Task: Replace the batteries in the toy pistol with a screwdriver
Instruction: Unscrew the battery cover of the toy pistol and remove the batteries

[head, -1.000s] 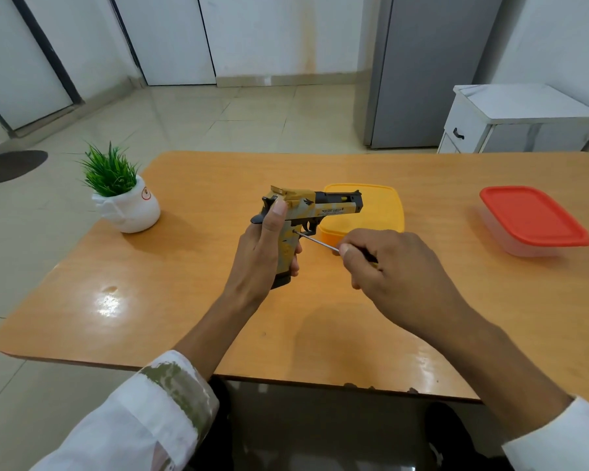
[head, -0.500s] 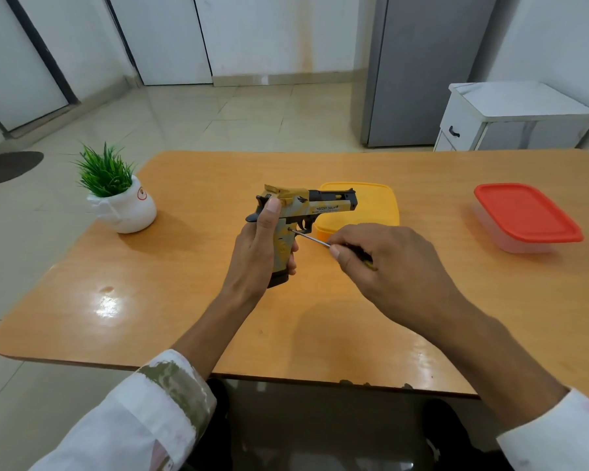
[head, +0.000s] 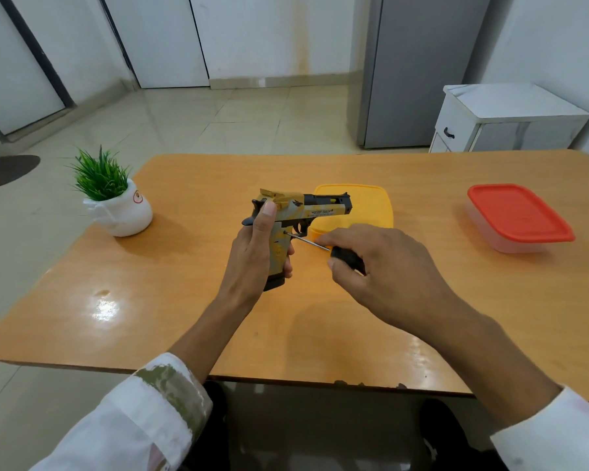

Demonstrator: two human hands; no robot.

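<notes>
1. Orange tabletop (head: 184, 317) is filling the lower view, with pale floor tiles and white doors lying beyond it toward 12 o'clock.
2. I am holding the toy pistol (head: 295, 219) upright above the table's middle with my left hand (head: 252, 263); its fingers are wrapping closed around the grip, and the barrel is pointing toward 3 o'clock.
3. I am gripping the black handle of the screwdriver (head: 320, 244) in my right hand (head: 385, 266), fingers curling closed around it. The thin shaft is running toward 10 o'clock and its tip is meeting the grip just under the trigger, where I judge a cover screw to be; the screw itself is too small to make out.
4. Risks, as I am judging them: the tip may be skipping out of the screw head if the shaft is leaning off-axis, rounding the slot or jabbing my left fingers just beside it. A freed screw may be dropping and rolling across the glossy top.
5. Surroundings: a yellow-lidded box (head: 364, 205) is sitting directly behind the pistol; a red-lidded box (head: 517, 215) is lying well apart at 3 o'clock; a potted plant (head: 116, 198) is standing at 9 o'clock. None is blocking the tool's path.
</notes>
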